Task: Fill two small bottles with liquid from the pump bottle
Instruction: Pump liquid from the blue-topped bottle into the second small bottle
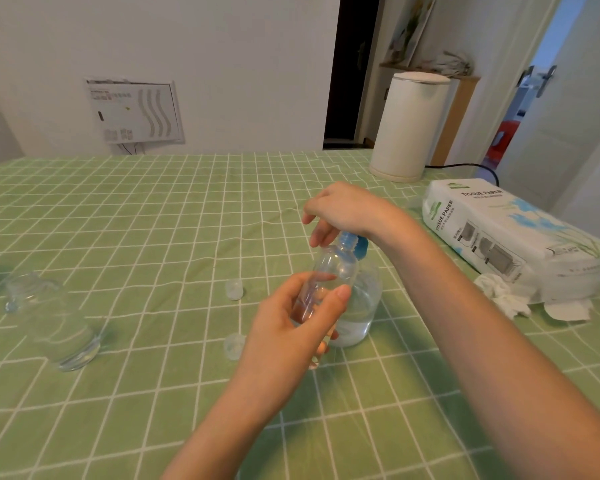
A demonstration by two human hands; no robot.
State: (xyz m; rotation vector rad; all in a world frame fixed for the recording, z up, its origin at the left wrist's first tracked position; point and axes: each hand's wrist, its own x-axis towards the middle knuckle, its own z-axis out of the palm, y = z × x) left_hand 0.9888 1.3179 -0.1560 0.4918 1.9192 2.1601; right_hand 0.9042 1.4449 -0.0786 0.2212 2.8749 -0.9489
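My left hand [291, 327] grips a small clear bottle [333, 268], tilted, its open neck up against the blue pump head [355, 245] of the pump bottle [359, 306]. The pump bottle is clear, partly full of clear liquid, and stands on the green checked cloth behind the small one. My right hand [343, 209] rests on top of the blue pump head, fingers curled down over it. A second clear bottle [54, 320] lies tilted on the cloth at the left. Two small clear caps [234, 289] [234, 346] sit on the cloth between the bottles.
A white pack of tissue paper [506, 233] lies at the right with crumpled tissues [503, 296] beside it. A white kettle [409, 126] with a black cord stands at the table's [153, 209] far right edge.
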